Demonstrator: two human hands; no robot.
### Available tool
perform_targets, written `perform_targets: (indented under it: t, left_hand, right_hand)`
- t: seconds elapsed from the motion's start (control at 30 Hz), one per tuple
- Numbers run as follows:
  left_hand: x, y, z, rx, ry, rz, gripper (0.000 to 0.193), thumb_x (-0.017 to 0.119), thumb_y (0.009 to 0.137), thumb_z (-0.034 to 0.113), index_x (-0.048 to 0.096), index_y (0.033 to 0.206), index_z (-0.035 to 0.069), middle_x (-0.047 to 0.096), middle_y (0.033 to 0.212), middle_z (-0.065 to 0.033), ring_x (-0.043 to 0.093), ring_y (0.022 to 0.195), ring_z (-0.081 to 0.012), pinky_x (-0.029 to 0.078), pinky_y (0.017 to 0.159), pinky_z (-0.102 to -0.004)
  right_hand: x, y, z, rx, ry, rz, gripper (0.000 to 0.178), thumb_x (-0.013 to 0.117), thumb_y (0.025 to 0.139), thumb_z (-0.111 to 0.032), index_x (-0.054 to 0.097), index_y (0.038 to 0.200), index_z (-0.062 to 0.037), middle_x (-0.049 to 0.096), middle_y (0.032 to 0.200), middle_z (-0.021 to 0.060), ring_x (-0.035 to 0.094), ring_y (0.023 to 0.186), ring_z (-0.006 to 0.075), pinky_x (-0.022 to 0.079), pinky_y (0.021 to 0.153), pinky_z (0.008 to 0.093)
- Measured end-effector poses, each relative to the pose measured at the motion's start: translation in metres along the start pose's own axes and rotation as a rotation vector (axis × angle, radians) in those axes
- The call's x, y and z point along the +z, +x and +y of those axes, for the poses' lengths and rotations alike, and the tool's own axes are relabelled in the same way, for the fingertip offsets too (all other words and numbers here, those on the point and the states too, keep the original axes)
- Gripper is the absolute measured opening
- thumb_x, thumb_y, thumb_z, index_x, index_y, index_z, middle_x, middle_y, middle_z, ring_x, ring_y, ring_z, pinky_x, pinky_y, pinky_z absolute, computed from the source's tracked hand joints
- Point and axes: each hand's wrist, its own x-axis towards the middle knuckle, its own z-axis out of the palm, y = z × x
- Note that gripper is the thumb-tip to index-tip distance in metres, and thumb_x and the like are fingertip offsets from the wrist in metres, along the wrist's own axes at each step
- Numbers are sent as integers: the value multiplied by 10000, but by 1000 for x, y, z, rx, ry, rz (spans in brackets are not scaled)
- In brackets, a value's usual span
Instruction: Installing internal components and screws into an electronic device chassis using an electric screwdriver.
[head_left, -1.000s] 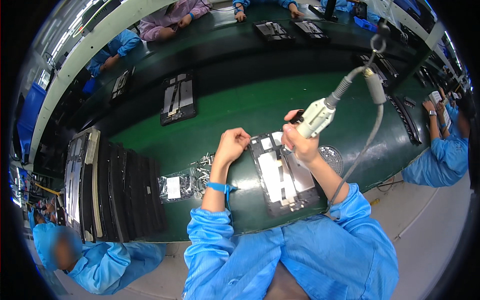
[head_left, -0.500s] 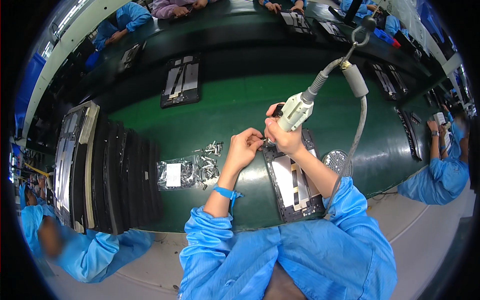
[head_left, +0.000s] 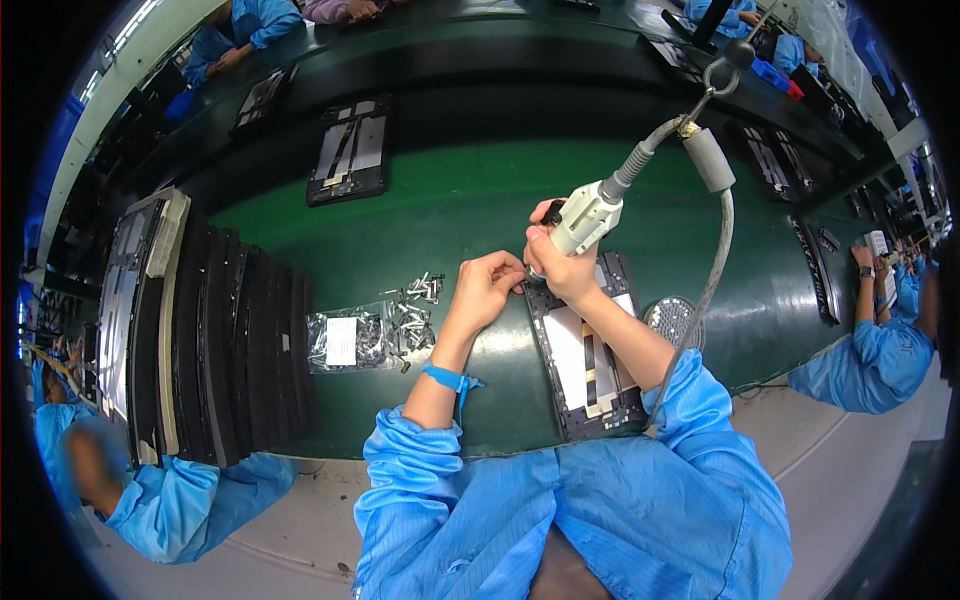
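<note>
My right hand is wrapped round a white electric screwdriver, which slants with its tip end down at the upper left corner of an opened tablet-like device. At that same corner my left hand has thumb and fingers pinched together. Whatever lies between those fingers is too small to make out. The device lies face down or open, showing silver panels, a dark ribbon strip and a black frame. My right forearm covers part of it, and the tool's tip is hidden by my fingers.
Left of my hand lie small metal and black parts and a clear bag of them. A stack of devices stands further left. A round dish sits right; the screwdriver's cable hangs there. Another device lies beyond.
The view has shifted slightly. My hands and the screwdriver stay at the same corner, my left fingers a touch closer together. At the far side, a coworker's hands have left the view.
</note>
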Motion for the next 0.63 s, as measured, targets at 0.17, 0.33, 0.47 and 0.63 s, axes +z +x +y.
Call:
perform_targets:
  t: [0.17,0.33,0.47,0.63]
  left_hand:
    - [1,0,-2,2,-22,-11,47,593,832,-91,609,873,-75,666,772,-79,634,679,-121,518,631,-249]
    - [1,0,-1,-3,-19,-15,45,595,832,-90,606,874,-75,666,777,-80,637,687,-120,525,638,-250]
    - [0,0,1,-4,-14,-24,48,602,831,-84,608,877,-74,668,782,-85,640,693,-118,532,646,-252]
    - [1,0,-2,37,-57,0,28,612,823,-59,615,850,-66,667,736,-91,649,641,-132,523,595,-259]
  right_hand:
    - [0,-1,3,-3,-9,8,191,538,890,20,435,1046,-16,479,651,17,436,451,79,394,457,242]
    - [-1,-1,5,-14,-17,10,194,540,888,23,438,1048,-15,484,666,17,436,450,77,401,460,240]
    - [0,-1,6,-12,-9,6,193,539,889,25,436,1047,-16,480,654,16,435,449,77,396,458,238]
    - [-1,-1,9,-28,-49,6,196,540,889,25,434,1049,-17,476,641,14,436,448,77,392,456,239]
